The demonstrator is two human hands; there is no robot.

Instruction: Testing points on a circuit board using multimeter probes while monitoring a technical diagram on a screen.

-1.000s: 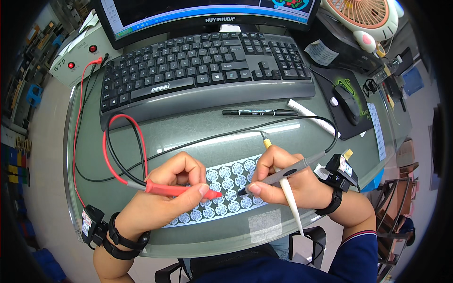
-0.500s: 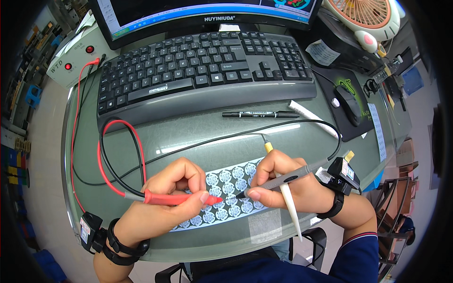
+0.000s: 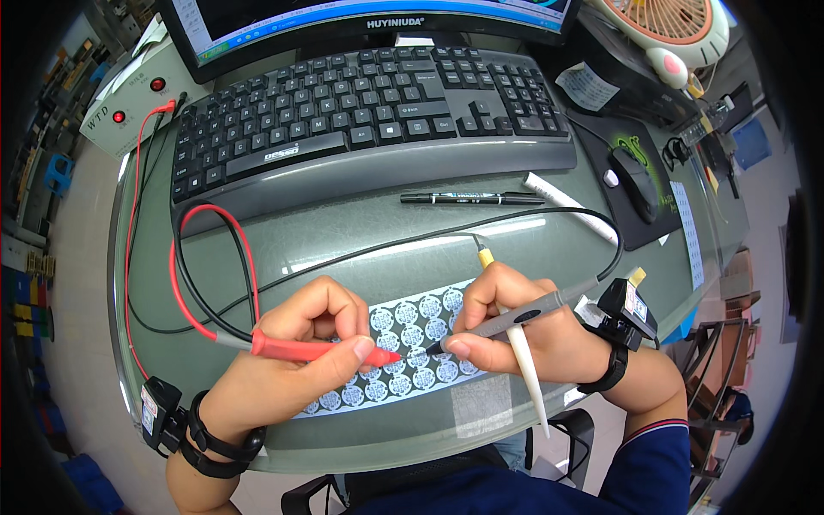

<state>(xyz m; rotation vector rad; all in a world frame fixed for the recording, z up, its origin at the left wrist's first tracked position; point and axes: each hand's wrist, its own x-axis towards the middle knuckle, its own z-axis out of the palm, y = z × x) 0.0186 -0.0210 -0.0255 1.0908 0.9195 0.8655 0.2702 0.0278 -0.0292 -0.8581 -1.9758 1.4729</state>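
A panel of round white circuit boards (image 3: 378, 390) in rows lies on the table between my hands. My left hand (image 3: 322, 330) is closed on a red test probe (image 3: 296, 350), its tip pointing right over the panel. My right hand (image 3: 558, 348) pinches a grey test probe with a black tip (image 3: 524, 314), pointing left. The two tips come close together over the middle of the panel; whether they touch it I cannot tell. Also tucked in my right hand is a thin white-handled tool (image 3: 527, 373) with a yellow collar and a dark, narrow end.
Beyond the hands sit a black keyboard (image 3: 369, 184), a monitor (image 3: 378, 34), a black marker (image 3: 472, 198) and a white tube (image 3: 571, 209). A mouse (image 3: 633, 184) rests at right. Red and black leads run to a box with red lights (image 3: 137, 99) at left.
The whole view has shifted slightly. Both hands keep hold of their probes, and the tips stay at nearly the same place over the panel.
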